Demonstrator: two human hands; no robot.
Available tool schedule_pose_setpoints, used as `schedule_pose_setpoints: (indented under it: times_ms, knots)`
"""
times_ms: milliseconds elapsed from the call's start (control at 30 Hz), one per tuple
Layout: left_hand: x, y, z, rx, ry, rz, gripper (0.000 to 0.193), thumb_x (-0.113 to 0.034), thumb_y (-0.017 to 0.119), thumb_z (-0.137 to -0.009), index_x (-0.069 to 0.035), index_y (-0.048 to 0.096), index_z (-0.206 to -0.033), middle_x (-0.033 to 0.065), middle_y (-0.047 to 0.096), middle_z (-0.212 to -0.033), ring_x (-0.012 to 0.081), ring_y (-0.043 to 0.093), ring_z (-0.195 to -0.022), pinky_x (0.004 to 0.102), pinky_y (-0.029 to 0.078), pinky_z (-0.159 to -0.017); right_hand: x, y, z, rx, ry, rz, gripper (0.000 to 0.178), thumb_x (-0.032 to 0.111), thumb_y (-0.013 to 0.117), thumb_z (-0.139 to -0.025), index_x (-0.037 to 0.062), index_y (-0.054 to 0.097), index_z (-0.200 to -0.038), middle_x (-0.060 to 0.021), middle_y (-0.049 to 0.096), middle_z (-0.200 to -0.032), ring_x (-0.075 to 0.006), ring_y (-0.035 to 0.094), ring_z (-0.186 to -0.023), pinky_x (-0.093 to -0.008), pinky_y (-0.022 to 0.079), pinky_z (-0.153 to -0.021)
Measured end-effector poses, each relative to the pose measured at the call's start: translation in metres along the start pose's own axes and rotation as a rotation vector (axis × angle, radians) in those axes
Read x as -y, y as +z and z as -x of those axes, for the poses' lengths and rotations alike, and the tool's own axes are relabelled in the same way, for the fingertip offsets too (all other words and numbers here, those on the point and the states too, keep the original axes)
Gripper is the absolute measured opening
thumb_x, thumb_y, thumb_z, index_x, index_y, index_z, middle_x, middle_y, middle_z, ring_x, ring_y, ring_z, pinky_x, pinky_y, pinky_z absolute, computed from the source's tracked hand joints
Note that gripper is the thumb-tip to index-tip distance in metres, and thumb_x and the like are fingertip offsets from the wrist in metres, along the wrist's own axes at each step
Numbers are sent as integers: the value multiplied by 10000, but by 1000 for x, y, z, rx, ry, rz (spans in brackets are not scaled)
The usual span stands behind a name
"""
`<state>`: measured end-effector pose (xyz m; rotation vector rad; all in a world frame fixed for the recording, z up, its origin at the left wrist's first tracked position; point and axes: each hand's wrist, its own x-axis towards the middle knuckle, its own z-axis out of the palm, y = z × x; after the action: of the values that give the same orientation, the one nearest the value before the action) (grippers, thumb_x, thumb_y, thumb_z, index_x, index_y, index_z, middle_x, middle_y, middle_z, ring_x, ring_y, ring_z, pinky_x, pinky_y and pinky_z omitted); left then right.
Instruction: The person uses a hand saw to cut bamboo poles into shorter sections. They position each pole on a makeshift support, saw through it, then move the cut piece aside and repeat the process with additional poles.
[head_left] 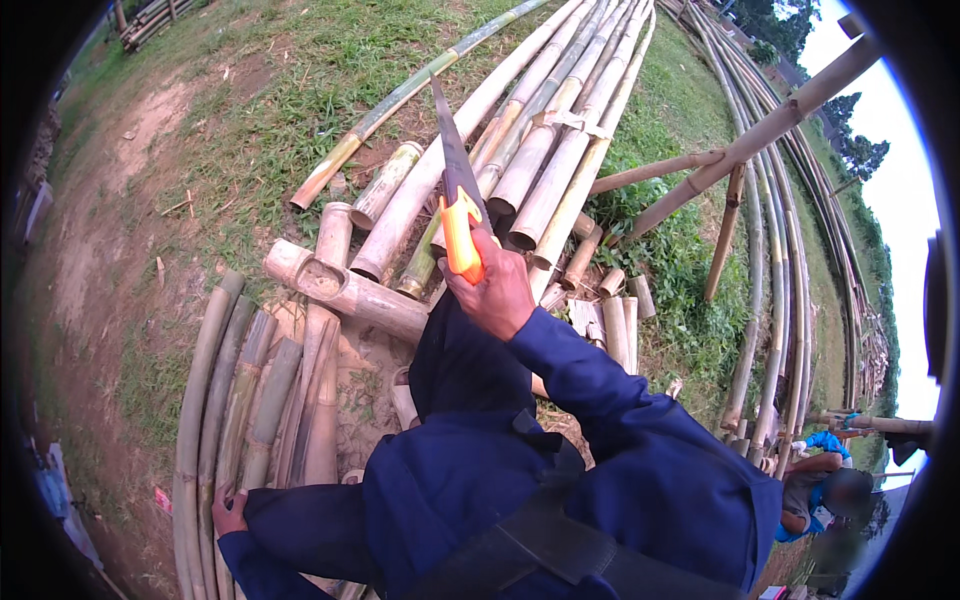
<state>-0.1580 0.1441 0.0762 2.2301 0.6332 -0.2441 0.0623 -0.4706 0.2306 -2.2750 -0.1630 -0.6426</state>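
Observation:
My right hand (502,292) is closed around the orange handle of a hand saw (456,150). The saw's dark blade points up and away, over the long bamboo poles (560,150) lying on the ground ahead. At the lower left, my left hand (230,512) is against a row of shorter bamboo pieces (232,400), its fingers curled on one bamboo pole. Part of that hand is hidden by my dark blue clothing. A thick bamboo log (375,305) with an opening cut in its side lies crosswise just before my knee.
Bamboo offcuts (617,330) lie right of my right hand. A bamboo support frame (740,150) slants over the grass at the right. Beyond it, more long poles (770,280) curve away. A person in blue (815,490) is at the far right. Bare dirt (130,180) stretches leftward.

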Motion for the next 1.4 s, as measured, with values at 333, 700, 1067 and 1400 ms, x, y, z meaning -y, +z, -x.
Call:
schedule_pose_setpoints:
  times_ms: [333,700,1067,1400]
  knots:
    - [1,-3,-54,315,-18,85,474,-267,723,-868,44,703,-1225,177,723,-1180,265,664,-1145,347,472,-1046,-79,-83,170,-93,416,268,316,223,744,-891,28,551,-1047,-218,644,-795,-460,661,-709,-512,520,-626]
    - [-11,7,-49,171,54,-21,462,-262,739,-862,17,707,-1229,192,724,-1189,287,677,-1141,373,493,-1016,-139,-40,260,88,748,469,379,278,720,-880,45,513,-1097,-265,697,-914,-476,686,-860,-573,528,-755]
    - [-15,8,-33,75,58,-9,488,-253,742,-851,24,691,-1250,215,723,-1168,304,688,-1120,378,502,-1002,-221,15,289,400,725,447,352,276,591,-955,29,512,-1194,-306,692,-1013,-478,694,-898,-566,537,-775]
    - [-41,6,-10,-73,37,-241,513,-260,750,-838,0,680,-1274,232,729,-1085,303,712,-932,409,543,-851,-194,-8,214,301,489,311,217,129,630,-876,50,681,-1072,-217,732,-879,-421,721,-816,-509,558,-773]
